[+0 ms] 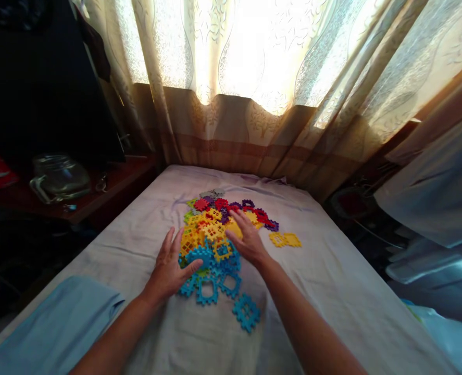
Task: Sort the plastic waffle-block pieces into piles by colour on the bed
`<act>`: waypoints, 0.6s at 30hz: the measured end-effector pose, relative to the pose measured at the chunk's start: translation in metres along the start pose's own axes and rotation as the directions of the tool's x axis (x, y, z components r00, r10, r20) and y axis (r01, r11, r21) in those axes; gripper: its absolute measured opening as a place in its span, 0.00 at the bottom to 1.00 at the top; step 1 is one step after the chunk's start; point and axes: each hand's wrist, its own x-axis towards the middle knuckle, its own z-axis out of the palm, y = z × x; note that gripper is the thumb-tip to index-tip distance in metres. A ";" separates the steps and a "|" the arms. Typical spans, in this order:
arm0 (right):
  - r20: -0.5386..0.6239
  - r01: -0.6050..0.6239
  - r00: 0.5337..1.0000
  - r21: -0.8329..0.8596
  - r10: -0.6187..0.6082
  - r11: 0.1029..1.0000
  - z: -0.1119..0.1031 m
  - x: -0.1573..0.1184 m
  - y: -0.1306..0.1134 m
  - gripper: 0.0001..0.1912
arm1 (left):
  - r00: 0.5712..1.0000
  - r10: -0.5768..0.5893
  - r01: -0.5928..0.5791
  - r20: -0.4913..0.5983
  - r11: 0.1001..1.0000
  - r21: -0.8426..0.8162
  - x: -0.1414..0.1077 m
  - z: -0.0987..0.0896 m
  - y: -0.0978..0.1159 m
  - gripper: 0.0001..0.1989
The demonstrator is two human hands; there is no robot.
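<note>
As seen from the head camera, a pile of interlocking plastic tiles [219, 237] is spread on a bed sheet [332, 281], its length running away from the person. Both hands are laid flat and open: left hand [171, 268] at the pile's near-left edge, right hand [247, 239] upon its middle.

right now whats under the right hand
The right hand rests palm down on the pile of plastic waffle tiles, over yellow and blue pieces. The tiles directly beneath the palm are covered, so their colours cannot be told. The sheet lies below the pile.
</note>
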 end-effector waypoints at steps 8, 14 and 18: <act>-0.166 -0.692 0.699 -0.404 0.696 0.599 -0.053 0.004 0.126 0.32 | 0.992 -0.013 0.018 -0.122 0.999 0.038 0.005 0.021 0.003 0.34; -0.061 -0.496 0.862 -0.303 0.503 0.814 0.002 0.033 0.090 0.29 | 0.968 -0.053 0.042 -0.244 0.998 -0.050 0.009 0.009 -0.004 0.26; -0.119 -0.454 0.885 -0.012 0.449 0.891 0.035 0.058 0.062 0.31 | 0.958 -0.146 0.098 -0.246 0.976 -0.196 0.011 0.006 -0.011 0.25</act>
